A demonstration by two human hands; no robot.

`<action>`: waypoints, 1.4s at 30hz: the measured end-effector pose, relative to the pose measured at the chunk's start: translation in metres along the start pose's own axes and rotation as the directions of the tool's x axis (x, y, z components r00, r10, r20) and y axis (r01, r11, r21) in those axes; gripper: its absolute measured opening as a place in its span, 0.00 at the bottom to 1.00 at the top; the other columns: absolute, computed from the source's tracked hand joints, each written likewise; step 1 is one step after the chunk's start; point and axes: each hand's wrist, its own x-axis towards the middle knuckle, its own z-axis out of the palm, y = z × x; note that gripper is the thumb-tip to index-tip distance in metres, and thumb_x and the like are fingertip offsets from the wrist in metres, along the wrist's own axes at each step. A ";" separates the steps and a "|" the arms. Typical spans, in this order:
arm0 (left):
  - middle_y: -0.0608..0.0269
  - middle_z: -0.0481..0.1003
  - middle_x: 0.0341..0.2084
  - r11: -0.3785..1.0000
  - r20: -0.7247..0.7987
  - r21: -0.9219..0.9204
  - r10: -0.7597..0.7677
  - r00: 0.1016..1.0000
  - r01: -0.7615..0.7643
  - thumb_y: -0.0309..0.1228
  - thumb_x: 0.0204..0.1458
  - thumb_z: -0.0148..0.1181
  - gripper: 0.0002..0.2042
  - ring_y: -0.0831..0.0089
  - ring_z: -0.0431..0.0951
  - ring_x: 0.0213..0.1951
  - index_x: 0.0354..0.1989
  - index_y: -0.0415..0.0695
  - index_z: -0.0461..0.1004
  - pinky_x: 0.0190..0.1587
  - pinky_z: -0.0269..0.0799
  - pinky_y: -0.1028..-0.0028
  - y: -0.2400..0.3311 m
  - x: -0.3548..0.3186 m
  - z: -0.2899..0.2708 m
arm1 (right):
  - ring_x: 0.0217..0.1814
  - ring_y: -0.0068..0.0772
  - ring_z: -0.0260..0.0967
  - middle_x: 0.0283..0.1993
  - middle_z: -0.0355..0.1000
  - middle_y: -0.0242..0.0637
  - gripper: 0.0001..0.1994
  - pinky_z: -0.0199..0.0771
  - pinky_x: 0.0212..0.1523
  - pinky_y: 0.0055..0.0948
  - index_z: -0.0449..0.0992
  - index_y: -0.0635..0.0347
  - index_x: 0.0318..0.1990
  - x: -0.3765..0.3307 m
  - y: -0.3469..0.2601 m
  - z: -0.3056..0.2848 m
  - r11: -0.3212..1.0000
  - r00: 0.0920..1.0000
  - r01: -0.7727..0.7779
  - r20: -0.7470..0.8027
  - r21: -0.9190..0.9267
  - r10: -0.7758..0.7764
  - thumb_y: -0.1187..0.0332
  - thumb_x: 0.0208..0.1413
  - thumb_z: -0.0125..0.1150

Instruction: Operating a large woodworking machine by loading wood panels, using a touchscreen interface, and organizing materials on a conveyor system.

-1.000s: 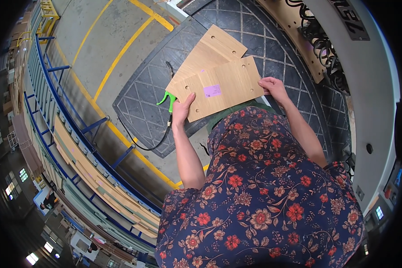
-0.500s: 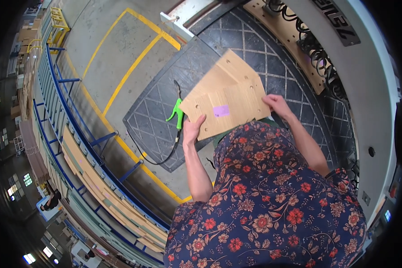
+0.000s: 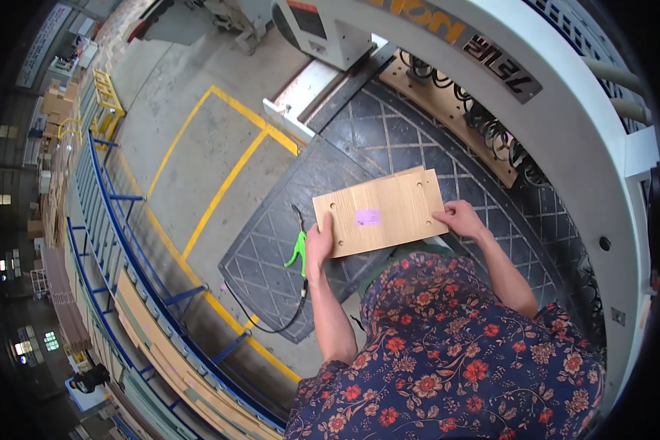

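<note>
A light wooden board [image 3: 396, 216] with round holes near its corners and a small purple label [image 3: 368, 218] is held in front of my body. Along its upper right edge a strip of a second board [image 3: 411, 173] peeks out behind it. My left hand [image 3: 320, 244] grips the left end, thumb on the face and fingers out of sight underneath. At the right end, my right hand [image 3: 462, 219] pinches the edge between thumb and curled fingers. Just left of my left hand lies a green air blow gun [image 3: 299, 251] with a black hose.
Below the boards is a dark floor mat [image 3: 271, 271] with a diamond pattern. A large pale machine frame [image 3: 587, 139] curves along the right, with coiled black hoses [image 3: 491, 136] beside it. On the left runs a blue roller rack [image 3: 136, 249] holding long wooden strips. Yellow lines mark the floor.
The boards, fanned apart before, are now nearly lined up, the rear one mostly covered. They have turned closer to level. The whole scene has shifted downward in view.
</note>
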 end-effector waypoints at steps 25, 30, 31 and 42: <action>0.46 0.71 0.52 0.988 -0.713 0.151 0.139 0.688 -0.043 0.49 0.56 0.55 0.33 0.50 0.67 0.57 0.62 0.34 0.63 0.62 0.57 0.54 0.016 0.030 0.104 | 0.75 0.61 0.48 0.74 0.50 0.59 0.34 0.51 0.73 0.51 0.61 0.66 0.68 0.082 -0.047 0.076 0.924 0.833 0.230 -0.429 -0.307 -0.350 0.59 0.57 0.61; 0.46 0.71 0.52 0.987 -0.709 0.157 0.135 0.692 -0.032 0.49 0.56 0.55 0.33 0.51 0.67 0.57 0.62 0.34 0.63 0.61 0.57 0.55 0.013 0.031 0.106 | 0.74 0.63 0.48 0.73 0.49 0.62 0.34 0.50 0.72 0.55 0.61 0.66 0.68 0.076 -0.052 0.077 0.918 0.821 0.251 -0.435 -0.307 -0.370 0.59 0.57 0.60; 0.46 0.71 0.52 0.987 -0.704 0.154 0.135 0.698 -0.036 0.49 0.56 0.55 0.33 0.51 0.67 0.57 0.62 0.34 0.63 0.61 0.57 0.55 0.012 0.031 0.107 | 0.74 0.62 0.49 0.73 0.50 0.61 0.33 0.51 0.72 0.54 0.61 0.66 0.68 0.075 -0.052 0.077 0.922 0.827 0.243 -0.433 -0.302 -0.359 0.60 0.58 0.60; 0.46 0.71 0.50 0.985 -0.692 0.160 0.154 0.705 -0.058 0.48 0.55 0.55 0.33 0.52 0.68 0.56 0.62 0.35 0.63 0.60 0.58 0.55 0.013 0.030 0.105 | 0.74 0.62 0.48 0.73 0.50 0.60 0.33 0.52 0.72 0.53 0.59 0.66 0.69 0.078 -0.047 0.079 0.920 0.828 0.212 -0.439 -0.330 -0.349 0.59 0.59 0.59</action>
